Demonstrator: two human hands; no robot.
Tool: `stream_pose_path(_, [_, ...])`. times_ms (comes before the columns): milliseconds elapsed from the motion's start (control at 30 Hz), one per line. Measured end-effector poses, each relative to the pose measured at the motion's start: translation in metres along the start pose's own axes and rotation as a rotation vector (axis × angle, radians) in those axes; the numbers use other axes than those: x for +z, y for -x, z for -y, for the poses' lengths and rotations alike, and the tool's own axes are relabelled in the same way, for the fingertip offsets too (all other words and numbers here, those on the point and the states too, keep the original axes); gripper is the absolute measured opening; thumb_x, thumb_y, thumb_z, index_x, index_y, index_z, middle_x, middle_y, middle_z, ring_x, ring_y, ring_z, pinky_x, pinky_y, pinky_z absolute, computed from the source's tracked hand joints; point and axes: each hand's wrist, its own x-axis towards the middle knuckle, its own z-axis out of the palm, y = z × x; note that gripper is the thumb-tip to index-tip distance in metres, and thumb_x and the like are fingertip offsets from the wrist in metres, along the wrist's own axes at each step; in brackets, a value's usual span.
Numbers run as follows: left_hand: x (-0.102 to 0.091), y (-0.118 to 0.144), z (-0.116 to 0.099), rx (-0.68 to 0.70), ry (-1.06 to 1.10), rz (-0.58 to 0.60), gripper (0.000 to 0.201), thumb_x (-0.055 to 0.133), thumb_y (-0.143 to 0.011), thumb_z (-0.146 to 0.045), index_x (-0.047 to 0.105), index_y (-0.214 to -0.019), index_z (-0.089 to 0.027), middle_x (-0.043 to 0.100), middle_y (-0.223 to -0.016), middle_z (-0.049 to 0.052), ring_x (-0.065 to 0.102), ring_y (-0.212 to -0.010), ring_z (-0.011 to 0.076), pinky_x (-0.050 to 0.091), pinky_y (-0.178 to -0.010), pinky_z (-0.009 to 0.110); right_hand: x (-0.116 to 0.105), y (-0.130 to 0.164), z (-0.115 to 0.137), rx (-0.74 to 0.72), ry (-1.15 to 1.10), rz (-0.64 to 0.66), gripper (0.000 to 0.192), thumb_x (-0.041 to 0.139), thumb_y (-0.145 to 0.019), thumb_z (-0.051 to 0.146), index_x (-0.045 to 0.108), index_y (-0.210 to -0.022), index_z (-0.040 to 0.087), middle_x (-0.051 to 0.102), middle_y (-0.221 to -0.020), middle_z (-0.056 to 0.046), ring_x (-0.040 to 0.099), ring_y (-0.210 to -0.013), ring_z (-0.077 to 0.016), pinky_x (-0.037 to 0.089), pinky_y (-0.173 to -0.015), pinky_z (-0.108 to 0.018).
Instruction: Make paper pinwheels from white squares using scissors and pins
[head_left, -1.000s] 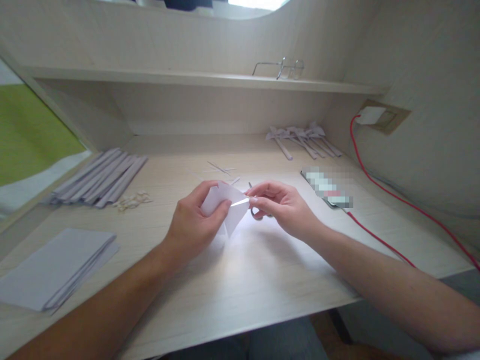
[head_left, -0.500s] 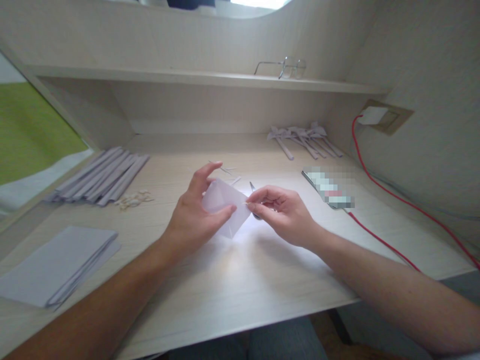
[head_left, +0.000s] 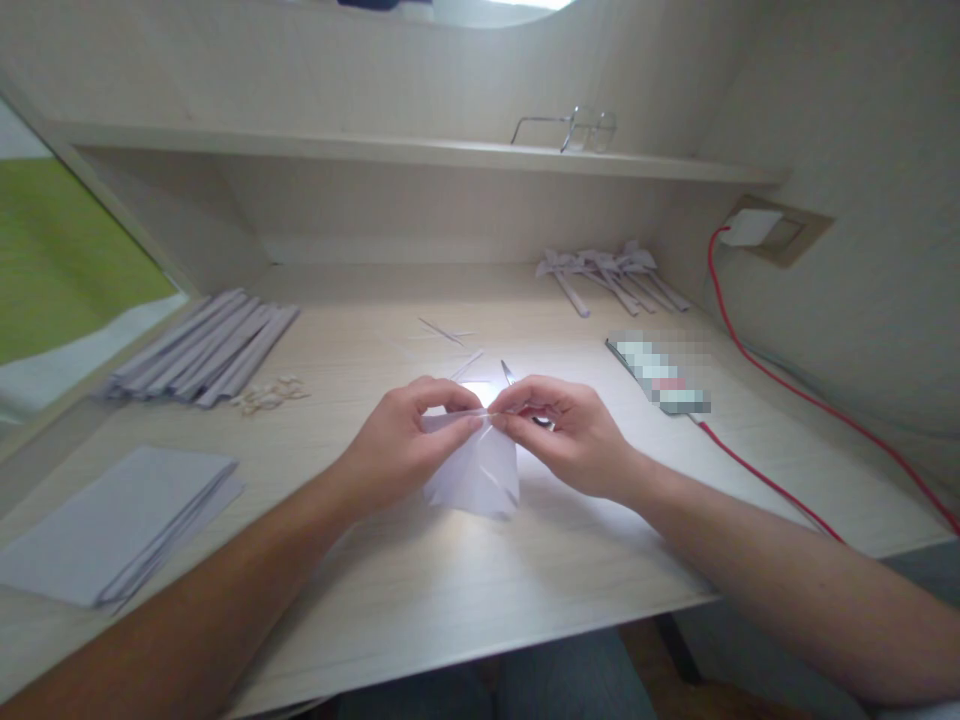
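Both hands pinch a thin white paper sheet (head_left: 472, 485) at the centre of the frame.
Fingertips of the left hand (head_left: 420, 435) and right hand (head_left: 566, 430) are clamped side by side on its upper edge, probably to keep that edge gathered; the free end flares toward the bottom of the frame, with no clear long axis. Scissors (head_left: 508, 372), partly hidden, lie just beyond the right hand, probably within easy reach; rolled paper sticks (head_left: 619, 280) lie farther off, upper right.

You can pass over the desk (head_left: 420, 600) nearest you, but scissors (head_left: 508, 372) crowd your right hand (head_left: 574, 437) and the phone (head_left: 660, 378) lies beyond.
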Motion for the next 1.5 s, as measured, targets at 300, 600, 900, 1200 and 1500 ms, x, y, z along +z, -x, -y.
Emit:
stream_pose_path(300, [0.0015,-0.0031,0.0027,-0.140,0.326,-0.009,0.016,0.075,-0.085,-0.034,0.074,-0.084,-0.017,0.071,-0.081,0.001,0.061,-0.074,0.0143,0.046,-0.069,0.025,0.0063,-0.0041,-0.0059,0.163,-0.268,-0.108,0.011,0.078,-0.087,0.026,0.074,-0.091,0.016,0.073,-0.081,-0.002,0.066,-0.072,-0.0143,0.055,-0.066,-0.029])
stream_pose_path(600, [0.0037,-0.0030,0.0053,-0.092,0.344,-0.055,0.017,0.076,-0.085,-0.034,0.075,-0.082,-0.018,0.070,-0.079,0.000,0.060,-0.072,0.0134,0.044,-0.068,0.024,0.0063,-0.0039,-0.0086,0.188,-0.297,-0.112,0.013,0.080,-0.085,0.026,0.076,-0.092,0.016,0.075,-0.085,-0.004,0.068,-0.073,-0.0148,0.056,-0.067,-0.029])
stream_pose_path(900, [0.0046,-0.0028,0.0024,-0.063,0.332,-0.111,0.018,0.076,-0.086,-0.036,0.074,-0.080,-0.019,0.069,-0.076,-0.001,0.060,-0.070,0.0124,0.044,-0.065,0.023,0.0049,-0.0042,-0.0085,0.205,-0.283,-0.113,0.014,0.080,-0.085,0.028,0.075,-0.092,0.016,0.075,-0.084,-0.005,0.067,-0.073,-0.0148,0.055,-0.066,-0.029])
stream_pose_path(1200, [0.0059,-0.0004,-0.0008,-0.049,0.241,-0.102,0.019,0.076,-0.087,-0.036,0.075,-0.080,-0.019,0.070,-0.076,-0.001,0.061,-0.070,0.0128,0.046,-0.063,0.022,0.0037,-0.0030,-0.0062,0.178,-0.250,-0.022,0.013,0.076,-0.089,0.028,0.076,-0.091,0.016,0.073,-0.085,-0.005,0.065,-0.078,-0.0167,0.053,-0.070,-0.031])
stream_pose_path(1500, [0.0060,-0.0008,-0.0018,-0.030,0.230,-0.103,0.015,0.074,-0.088,-0.033,0.075,-0.081,-0.020,0.071,-0.077,-0.001,0.063,-0.073,0.0135,0.047,-0.065,0.024,0.0026,-0.0032,-0.0038,0.172,-0.259,-0.014,0.011,0.076,-0.088,0.026,0.077,-0.092,0.015,0.073,-0.085,-0.005,0.065,-0.078,-0.0166,0.052,-0.070,-0.031])
